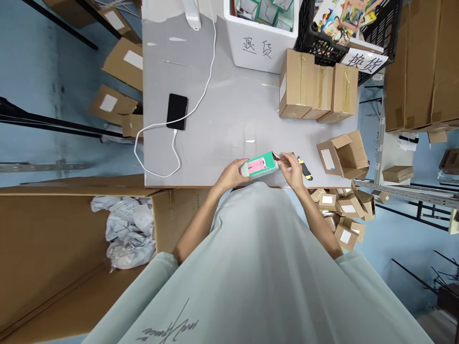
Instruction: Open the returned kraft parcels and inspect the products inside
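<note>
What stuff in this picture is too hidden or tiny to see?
Head view:
Inside of the green box: covered by its flap and the right hand.
Box lettering: too small.
Left hand: fingers behind the box.
Yellow knife: partly behind the right hand.
Black crate: cut by the top edge.
</note>
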Demonstrator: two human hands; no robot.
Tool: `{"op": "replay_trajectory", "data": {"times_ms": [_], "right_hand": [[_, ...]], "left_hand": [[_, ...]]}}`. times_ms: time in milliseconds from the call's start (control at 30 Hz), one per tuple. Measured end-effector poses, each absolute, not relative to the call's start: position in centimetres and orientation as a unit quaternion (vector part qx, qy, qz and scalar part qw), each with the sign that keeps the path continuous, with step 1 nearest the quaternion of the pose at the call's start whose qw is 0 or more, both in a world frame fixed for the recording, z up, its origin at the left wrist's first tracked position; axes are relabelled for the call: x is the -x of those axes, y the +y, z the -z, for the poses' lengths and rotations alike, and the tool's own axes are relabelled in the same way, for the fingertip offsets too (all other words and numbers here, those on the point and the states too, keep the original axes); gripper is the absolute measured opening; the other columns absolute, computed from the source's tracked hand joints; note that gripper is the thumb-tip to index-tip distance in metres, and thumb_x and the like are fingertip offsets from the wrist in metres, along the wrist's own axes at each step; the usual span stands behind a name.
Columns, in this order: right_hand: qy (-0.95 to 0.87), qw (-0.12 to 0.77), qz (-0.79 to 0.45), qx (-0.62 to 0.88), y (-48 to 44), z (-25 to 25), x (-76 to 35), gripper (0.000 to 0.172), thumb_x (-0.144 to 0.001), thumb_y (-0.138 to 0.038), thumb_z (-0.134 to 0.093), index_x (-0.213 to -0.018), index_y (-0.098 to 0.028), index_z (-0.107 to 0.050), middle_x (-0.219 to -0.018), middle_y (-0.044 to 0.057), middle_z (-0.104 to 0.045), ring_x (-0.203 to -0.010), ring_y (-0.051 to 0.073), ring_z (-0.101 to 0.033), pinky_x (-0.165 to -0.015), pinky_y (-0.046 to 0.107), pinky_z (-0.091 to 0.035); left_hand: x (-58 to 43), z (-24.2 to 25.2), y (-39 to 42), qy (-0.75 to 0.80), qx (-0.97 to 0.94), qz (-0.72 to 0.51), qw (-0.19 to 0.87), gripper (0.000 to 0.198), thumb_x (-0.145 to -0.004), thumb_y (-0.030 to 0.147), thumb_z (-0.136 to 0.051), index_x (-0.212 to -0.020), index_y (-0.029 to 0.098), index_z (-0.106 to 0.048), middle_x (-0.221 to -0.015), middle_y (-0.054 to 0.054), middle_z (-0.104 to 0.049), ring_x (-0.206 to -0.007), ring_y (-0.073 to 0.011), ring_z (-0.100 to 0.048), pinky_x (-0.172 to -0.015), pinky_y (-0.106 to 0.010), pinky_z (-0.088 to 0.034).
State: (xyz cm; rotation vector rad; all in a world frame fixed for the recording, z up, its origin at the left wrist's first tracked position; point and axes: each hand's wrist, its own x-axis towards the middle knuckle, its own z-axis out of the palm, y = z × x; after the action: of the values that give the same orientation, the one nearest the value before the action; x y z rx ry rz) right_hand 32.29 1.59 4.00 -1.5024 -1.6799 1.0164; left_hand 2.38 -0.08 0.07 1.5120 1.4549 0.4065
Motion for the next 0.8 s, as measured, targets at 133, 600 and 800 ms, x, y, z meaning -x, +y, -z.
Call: {"op": "replay_trajectory", "data": {"times_ms": [133, 600, 800], "right_hand": [[-0.670, 0.303, -0.393, 0.553, 1.6, -4.3, -32.4, 0.046, -0.113, -0.068, -0.058, -0.124, -0.032, -0.085, -0.139, 0.014, -0.079, -0.139, 0.036, -0.070, -0.133, 0.062, -0.050], [-0.487, 0.372, -0.498, 0.614, 2.1, -4.4, -31.4, 0.069, -0.086, -0.089, -0.082, -0.113, -0.027, -0.072, -0.126, 0.013, -0.079, -0.126, 0.031, -0.076, -0.115, 0.047, -0.065], [-0.454, 0.367, -0.535, 0.611, 1.4, -4.4, -29.5, 0.072, -0.077, -0.088, -0.090, -0.111, -0.028, -0.067, -0.140, 0.013, -0.076, -0.139, 0.033, -0.074, -0.116, 0.050, -0.067]], "left_hand": [[-2.2, 0.3, -0.1, 0.593, -0.616, -0.182, 0.486, 0.086, -0.072, 0.042, -0.087, -0.154, 0.020, -0.073, -0.148, -0.011, -0.076, -0.132, -0.0360, -0.074, -0.119, -0.045, -0.058], [-1.7, 0.0, 0.0, 0.579, -0.644, -0.192, 0.462, 0.081, -0.076, 0.037, -0.090, -0.154, 0.024, -0.072, -0.145, -0.011, -0.075, -0.134, -0.0371, -0.072, -0.122, -0.047, -0.057], [-1.5, -0.1, 0.1, 0.580, -0.650, -0.185, 0.455, 0.081, -0.077, 0.036, -0.088, -0.155, 0.026, -0.072, -0.145, -0.010, -0.076, -0.135, -0.0372, -0.070, -0.122, -0.047, -0.057]]}}
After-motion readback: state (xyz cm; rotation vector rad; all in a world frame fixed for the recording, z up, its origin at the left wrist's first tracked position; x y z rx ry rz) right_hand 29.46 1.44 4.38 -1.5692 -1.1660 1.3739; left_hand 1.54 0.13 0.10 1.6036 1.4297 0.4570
